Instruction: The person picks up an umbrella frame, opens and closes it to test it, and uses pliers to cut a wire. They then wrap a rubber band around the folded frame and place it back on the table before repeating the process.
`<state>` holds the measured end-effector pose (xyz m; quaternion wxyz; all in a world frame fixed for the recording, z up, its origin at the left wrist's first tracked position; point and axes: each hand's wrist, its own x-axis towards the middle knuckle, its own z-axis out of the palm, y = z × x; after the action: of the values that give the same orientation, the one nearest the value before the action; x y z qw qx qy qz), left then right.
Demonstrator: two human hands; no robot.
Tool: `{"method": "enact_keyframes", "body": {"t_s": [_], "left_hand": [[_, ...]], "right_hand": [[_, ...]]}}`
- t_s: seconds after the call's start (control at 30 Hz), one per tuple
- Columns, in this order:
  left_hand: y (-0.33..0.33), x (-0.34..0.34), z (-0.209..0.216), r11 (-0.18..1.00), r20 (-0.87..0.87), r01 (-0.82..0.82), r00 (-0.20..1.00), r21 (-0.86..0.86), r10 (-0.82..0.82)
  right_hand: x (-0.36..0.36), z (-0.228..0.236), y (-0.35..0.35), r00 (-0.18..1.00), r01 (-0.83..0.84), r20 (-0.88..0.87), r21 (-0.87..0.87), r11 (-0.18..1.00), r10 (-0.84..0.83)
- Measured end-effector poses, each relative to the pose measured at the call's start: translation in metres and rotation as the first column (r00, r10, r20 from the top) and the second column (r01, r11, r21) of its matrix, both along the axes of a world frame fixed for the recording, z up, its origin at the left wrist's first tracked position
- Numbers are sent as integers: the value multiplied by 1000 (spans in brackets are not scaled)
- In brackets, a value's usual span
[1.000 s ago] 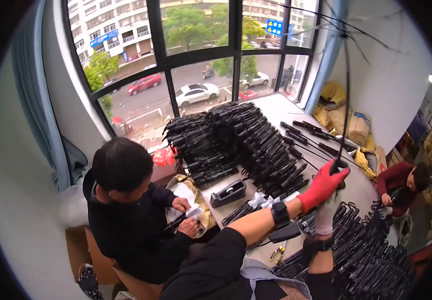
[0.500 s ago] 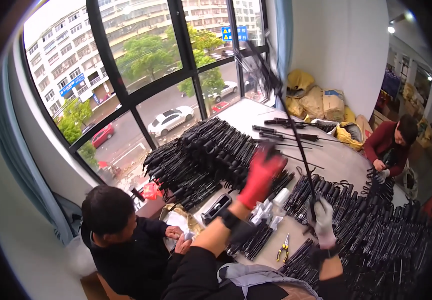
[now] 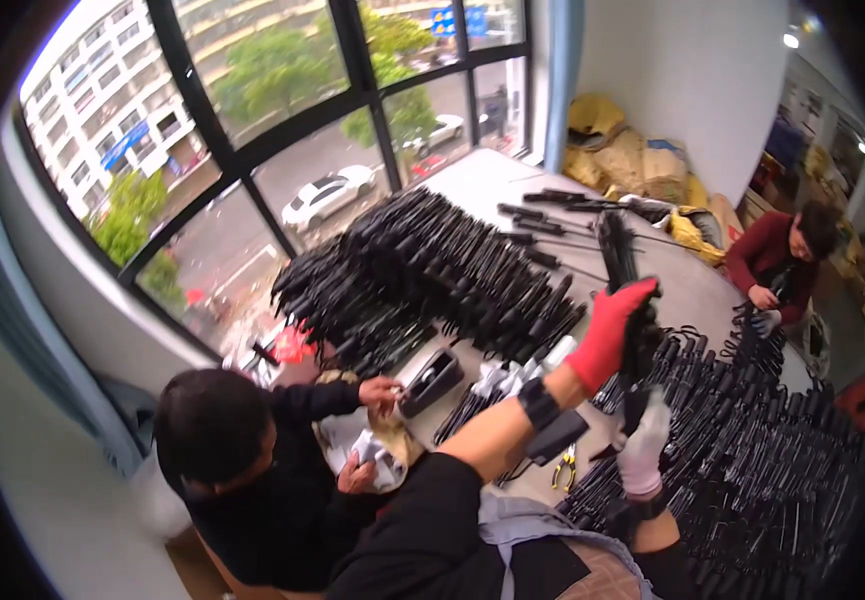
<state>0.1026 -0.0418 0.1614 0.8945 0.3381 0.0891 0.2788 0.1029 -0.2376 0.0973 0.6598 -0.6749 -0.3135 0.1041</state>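
I have my red-gloved left hand (image 3: 610,330) wrapped firmly round the gathered ribs of a black umbrella frame (image 3: 616,248), and my white-gloved right hand (image 3: 643,445) curled round its lower end; blur hides the fingertips. The frame stands nearly upright, beyond and right of the pliers (image 3: 565,467). A tape dispenser (image 3: 432,384) sits left of the pliers, folded umbrella frames (image 3: 752,450) to their right.

The red glove (image 3: 604,340), white glove (image 3: 644,445) and apron (image 3: 524,518) look like matt cloth. The piled rods (image 3: 732,470) at right glint like metal; the dispenser (image 3: 432,390) seems smooth plastic, the worktop (image 3: 680,285) smooth, the far sacks (image 3: 632,165) rough.
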Motion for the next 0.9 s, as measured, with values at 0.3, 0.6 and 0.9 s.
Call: {"method": "enact_keyframes", "body": {"t_s": [0.3,0.6,0.9], "left_hand": [[-19,-36,-24,983,105,-184,978,11,182],[-44,-25,-2,917,274,47,959,-397,70],[-31,-16,-40,902,-192,-326,902,282,386]], "right_hand": [[12,14,35,851,-510,-175,-48,859,495],[16,-21,73,993,-11,-115,182,983,32],[23,-12,64,922,-249,-263,155,956,283]]}}
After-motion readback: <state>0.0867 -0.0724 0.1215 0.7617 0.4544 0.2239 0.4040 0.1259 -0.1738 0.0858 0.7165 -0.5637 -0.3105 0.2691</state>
